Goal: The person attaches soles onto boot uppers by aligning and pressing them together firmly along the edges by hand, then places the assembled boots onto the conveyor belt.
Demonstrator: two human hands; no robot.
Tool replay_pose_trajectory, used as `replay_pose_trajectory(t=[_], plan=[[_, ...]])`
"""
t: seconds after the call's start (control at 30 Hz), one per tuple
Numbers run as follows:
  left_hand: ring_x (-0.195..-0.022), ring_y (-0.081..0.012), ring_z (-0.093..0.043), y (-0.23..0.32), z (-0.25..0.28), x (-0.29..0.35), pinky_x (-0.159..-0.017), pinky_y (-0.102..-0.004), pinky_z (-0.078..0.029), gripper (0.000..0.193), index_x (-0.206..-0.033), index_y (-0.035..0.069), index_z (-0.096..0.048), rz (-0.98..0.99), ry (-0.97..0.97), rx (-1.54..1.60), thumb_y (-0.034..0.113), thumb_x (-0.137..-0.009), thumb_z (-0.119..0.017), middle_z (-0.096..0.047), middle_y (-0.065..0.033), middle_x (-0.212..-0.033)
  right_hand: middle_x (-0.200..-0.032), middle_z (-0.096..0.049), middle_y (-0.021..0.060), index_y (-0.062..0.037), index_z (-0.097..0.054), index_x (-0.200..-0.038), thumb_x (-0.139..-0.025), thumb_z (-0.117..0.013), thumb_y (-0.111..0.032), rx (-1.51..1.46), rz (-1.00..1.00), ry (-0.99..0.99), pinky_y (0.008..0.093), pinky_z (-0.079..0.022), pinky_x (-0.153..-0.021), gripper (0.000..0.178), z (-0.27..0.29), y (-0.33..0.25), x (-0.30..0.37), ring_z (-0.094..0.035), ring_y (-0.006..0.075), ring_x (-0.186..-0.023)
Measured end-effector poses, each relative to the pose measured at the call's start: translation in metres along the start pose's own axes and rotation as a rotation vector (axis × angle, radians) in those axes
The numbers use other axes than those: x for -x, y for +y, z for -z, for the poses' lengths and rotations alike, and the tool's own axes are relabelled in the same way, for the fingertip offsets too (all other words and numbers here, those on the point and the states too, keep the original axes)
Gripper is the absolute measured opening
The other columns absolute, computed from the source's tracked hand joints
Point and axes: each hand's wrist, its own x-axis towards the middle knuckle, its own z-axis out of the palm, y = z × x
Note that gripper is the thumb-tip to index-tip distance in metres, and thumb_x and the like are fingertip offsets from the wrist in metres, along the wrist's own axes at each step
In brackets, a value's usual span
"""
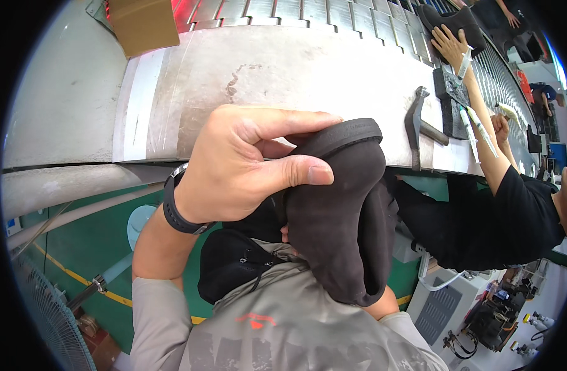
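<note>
The pale table (333, 74) spans the scene ahead of you, its near edge crossing just beyond your body. To your right, a co-worker (518, 222) in black leans in, one hand on a dark item beside the metal slats of the conveyor (296, 11).

The dark shoe (333, 210) is up in front of your torso, its sole end overlapping the table edge in view. Its long axis, as it shows, runs from the thick sole at the far end back toward your chest, leaning slightly right; the opening is on the right side, toward the near end.

Your left hand (231, 154) comes at it from the left and is plainly nearer the sole. It pinches that end: thumb flat on the upper just below the rim, fingers laid over the sole.

Beyond it to the right, a hammer (413, 127) lies on the table, near a dark block (449, 86) with syringes (470, 135) around it.

Your right hand (285, 233) is mostly hidden behind the shoe; only fingertips peek past its left edge, so you cannot tell whether it grips or merely supports.
</note>
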Motion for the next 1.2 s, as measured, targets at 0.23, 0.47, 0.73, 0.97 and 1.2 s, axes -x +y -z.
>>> replay_pose_trajectory(t=[0.23,0.47,0.73,0.97,1.2], plan=[[-0.105,-0.0139,-0.073,0.001,-0.017,0.005,-0.091,-0.0278,-0.061,0.046,-0.136,-0.006,-0.071,-0.093,0.145,-0.212,0.006,-0.094,-0.084,-0.079,-0.0158,-0.119,-0.125,-0.07,0.0167,0.0061,-0.055,-0.144,-0.115,-0.057,-0.022,-0.237,-0.027,-0.071,0.0323,-0.062,-0.096,0.04,0.003,0.002,-0.002,-0.072,0.0226,-0.111],[-0.11,-0.0165,-0.073,0.003,-0.017,-0.001,-0.098,-0.0313,-0.06,0.045,-0.138,-0.007,-0.069,-0.008,0.068,-0.151,0.005,-0.096,-0.081,-0.078,-0.0156,-0.122,-0.177,-0.02,0.0122,-0.0085,-0.013,-0.173,-0.116,-0.051,-0.035,0.052,0.042,0.013,0.0359,-0.022,-0.135,0.074,0.029,0.014,0.009,-0.025,0.0204,-0.163],[-0.106,-0.0172,-0.074,-0.025,-0.014,0.003,-0.089,-0.0308,-0.065,0.045,-0.132,-0.008,-0.071,0.069,0.029,0.145,0.002,-0.09,-0.085,-0.077,-0.0137,-0.119,-0.12,-0.066,0.0226,0.0088,-0.051,-0.14,-0.116,-0.052,-0.023,-0.627,-0.168,0.016,0.0388,-0.062,-0.092,0.04,0.005,-0.01,-0.007,-0.07,0.0286,-0.107],[-0.106,-0.0202,-0.074,-0.012,-0.019,0.003,-0.09,-0.0333,-0.065,0.045,-0.133,-0.011,-0.069,0.098,-0.029,0.052,0.001,-0.092,-0.084,-0.074,-0.0168,-0.124,-0.123,-0.064,0.0222,0.008,-0.048,-0.141,-0.116,-0.052,-0.025,-0.609,-0.207,-0.018,0.0386,-0.06,-0.095,0.041,0.009,-0.005,-0.007,-0.069,0.0278,-0.11],[-0.102,-0.0192,-0.075,-0.014,-0.029,0.011,-0.083,-0.031,-0.065,0.038,-0.131,-0.009,-0.07,-0.03,0.067,-0.191,0.001,-0.095,-0.079,-0.075,-0.0175,-0.118,-0.133,-0.06,0.0204,0.0052,-0.041,-0.148,-0.114,-0.056,-0.024,-0.523,-0.194,-0.122,0.0376,-0.057,-0.101,0.046,0.011,-0.009,-0.007,-0.065,0.0252,-0.118]])
